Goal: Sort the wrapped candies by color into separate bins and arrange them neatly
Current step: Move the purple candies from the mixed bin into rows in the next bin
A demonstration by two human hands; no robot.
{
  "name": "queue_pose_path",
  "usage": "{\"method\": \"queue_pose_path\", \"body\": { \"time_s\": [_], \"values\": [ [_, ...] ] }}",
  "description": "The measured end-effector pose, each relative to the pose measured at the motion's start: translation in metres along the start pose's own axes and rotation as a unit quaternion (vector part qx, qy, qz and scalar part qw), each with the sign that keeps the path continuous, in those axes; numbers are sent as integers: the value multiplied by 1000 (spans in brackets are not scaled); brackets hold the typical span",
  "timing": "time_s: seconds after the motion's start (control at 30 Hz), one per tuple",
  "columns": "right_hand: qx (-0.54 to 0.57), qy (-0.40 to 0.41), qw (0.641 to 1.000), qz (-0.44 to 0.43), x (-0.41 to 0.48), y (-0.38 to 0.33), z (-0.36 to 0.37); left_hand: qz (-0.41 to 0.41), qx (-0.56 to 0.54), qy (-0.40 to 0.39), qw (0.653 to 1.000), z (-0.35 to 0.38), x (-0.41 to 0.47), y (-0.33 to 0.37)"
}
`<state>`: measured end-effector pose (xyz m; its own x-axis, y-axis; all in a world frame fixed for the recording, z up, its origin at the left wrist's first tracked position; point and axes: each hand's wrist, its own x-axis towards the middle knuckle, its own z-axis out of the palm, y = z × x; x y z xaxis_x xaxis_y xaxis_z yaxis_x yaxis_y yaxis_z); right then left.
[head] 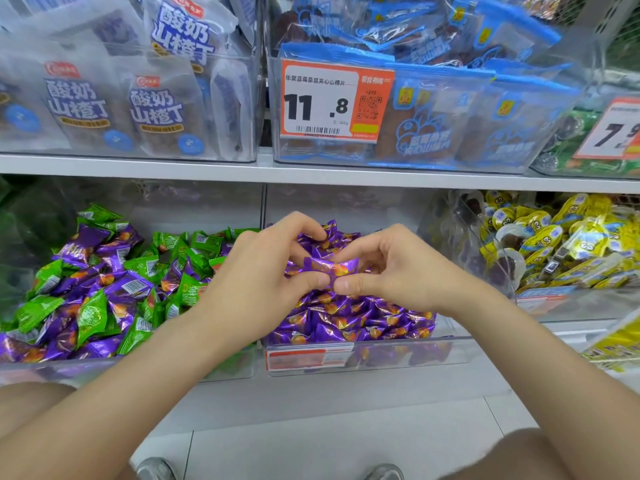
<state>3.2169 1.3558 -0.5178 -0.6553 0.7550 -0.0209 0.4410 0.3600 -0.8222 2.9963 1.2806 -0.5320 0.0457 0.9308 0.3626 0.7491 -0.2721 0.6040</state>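
Both hands over middle bin — left hand and right hand each pinched one end of single purple candy between thumb and curled fingers. Candy held just above purple heap filling that bin. Left of middle bin: mixed green and purple candies. Right of it — yellow packets. Above it, price tag reading 11.8.

price tag cut by right edge, bin label blurred
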Motion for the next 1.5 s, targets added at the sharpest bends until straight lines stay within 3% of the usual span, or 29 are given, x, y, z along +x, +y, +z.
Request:
{"method": "queue_pose_path", "body": {
  "time_s": [0.07,0.13,0.27,0.37,0.43,0.57,0.77,0.97,1.13,1.23,1.33,1.5],
  "values": [
    [6,26,1000,16,7,11,-5,10,55,-14,998,3,4,0],
    [-14,108,993,53,19,28,-9,48,138,-30,989,8,8,-1],
    [-201,253,942,91,51,64,-20,76,244,-75,964,22,14,0],
    [-223,280,928,107,74,81,-22,83,267,-126,952,35,19,4],
    [-238,280,923,119,88,94,-20,87,332,-156,926,40,22,4],
    [-254,272,915,155,112,105,-17,100,432,-150,883,44,26,3],
    [-312,240,909,138,129,106,-12,98,396,-143,902,41,28,2],
    [-305,186,926,125,124,105,-6,114,344,-131,923,32,23,-2],
    [-279,276,917,76,101,54,12,127,263,-51,955,11,13,-12],
    [-259,231,937,36,83,3,42,71,205,20,976,-9,1,-16],
    [-229,218,948,-30,64,-43,74,-44,139,75,987,-33,-13,-27],
    [-235,110,959,-111,68,-91,119,-205,146,68,965,-82,-33,-72]
  ]
}}
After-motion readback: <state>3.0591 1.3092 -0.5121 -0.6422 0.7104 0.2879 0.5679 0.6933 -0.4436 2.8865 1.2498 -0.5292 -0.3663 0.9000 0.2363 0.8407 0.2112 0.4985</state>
